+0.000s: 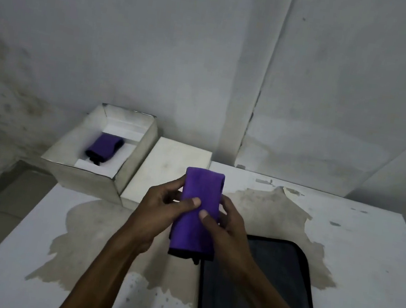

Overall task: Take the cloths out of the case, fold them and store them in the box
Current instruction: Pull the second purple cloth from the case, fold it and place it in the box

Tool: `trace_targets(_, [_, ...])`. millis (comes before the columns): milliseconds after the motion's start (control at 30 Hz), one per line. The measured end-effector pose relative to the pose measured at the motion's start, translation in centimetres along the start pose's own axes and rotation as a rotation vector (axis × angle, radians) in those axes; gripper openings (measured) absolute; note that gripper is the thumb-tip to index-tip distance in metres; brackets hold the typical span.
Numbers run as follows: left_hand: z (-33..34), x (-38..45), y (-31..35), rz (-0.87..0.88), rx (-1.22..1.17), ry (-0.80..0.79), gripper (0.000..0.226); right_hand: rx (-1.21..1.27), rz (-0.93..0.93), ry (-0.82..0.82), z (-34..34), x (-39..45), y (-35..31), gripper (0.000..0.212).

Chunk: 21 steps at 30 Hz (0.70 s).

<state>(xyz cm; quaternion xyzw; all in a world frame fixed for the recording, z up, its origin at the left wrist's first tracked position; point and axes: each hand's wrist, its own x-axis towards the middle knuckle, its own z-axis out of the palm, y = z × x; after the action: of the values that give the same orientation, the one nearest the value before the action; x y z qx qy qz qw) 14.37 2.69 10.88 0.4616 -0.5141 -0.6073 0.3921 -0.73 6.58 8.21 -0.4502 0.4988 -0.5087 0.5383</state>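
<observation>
Two purple cloths are in sight, and no brand, label or writing can be read on anything here. One folded purple cloth [104, 149] lies inside the open white box [132, 159], on its pale floor, towards the near left of the inside, with a dark edge at its near end. That box stands at the far left corner of the counter [355, 255], close against the grey wall [212, 49]. Just beside the box on its right lies a flat white lid [168, 169], touching or nearly touching the box wall — which of the two cannot be told.

The other folded purple cloth [198, 213] is held up above the counter between both hands, standing roughly upright as a narrow bundle, with a black hem showing at its lower end. The left hand [159, 210] has its grip closed round the cloth's left side, thumb pressed on the front face and fingers curled behind. The right hand [225, 225] has its grip on the right side in the same way, thumb on the front and fingers wrapped round the edge.

Below and to the right of the hands lies the dark case [269, 282], opened flat on the counter, with a black rim and a grey inner lining — its near end runs out of view, and nothing can be made out inside it. Large brownish stains [267, 211] spread over the white counter around the case and the hands.
</observation>
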Motion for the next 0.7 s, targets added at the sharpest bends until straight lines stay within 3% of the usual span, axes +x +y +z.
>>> trace_targets(133, [-5.0,0.0,0.5,-0.012,0.096,-0.146,0.071,0.017,0.013,0.039,3.6,2.3,-0.3,0.032])
trace_targets(300, [-10.6,0.2,1.2,0.046,0.088,-0.193,0.062,0.091,0.070,-0.018,8.9,4.3,-0.4,0.034])
trace_targets(467, [-15.7,1.3,1.2,0.020,0.084,-0.036,0.062,0.044,0.137,-0.031,13.6,7.0,-0.5,0.043])
trace_targets(600, [-19.8,3.1,0.9,-0.027,0.071,0.089,0.052,0.027,0.173,-0.022,16.8,10.2,-0.5,0.039])
trace_targets(700, [-23.6,5.5,0.1,-0.026,0.150,0.305,0.042,-0.002,0.271,-0.019,18.8,13.5,-0.2,0.045])
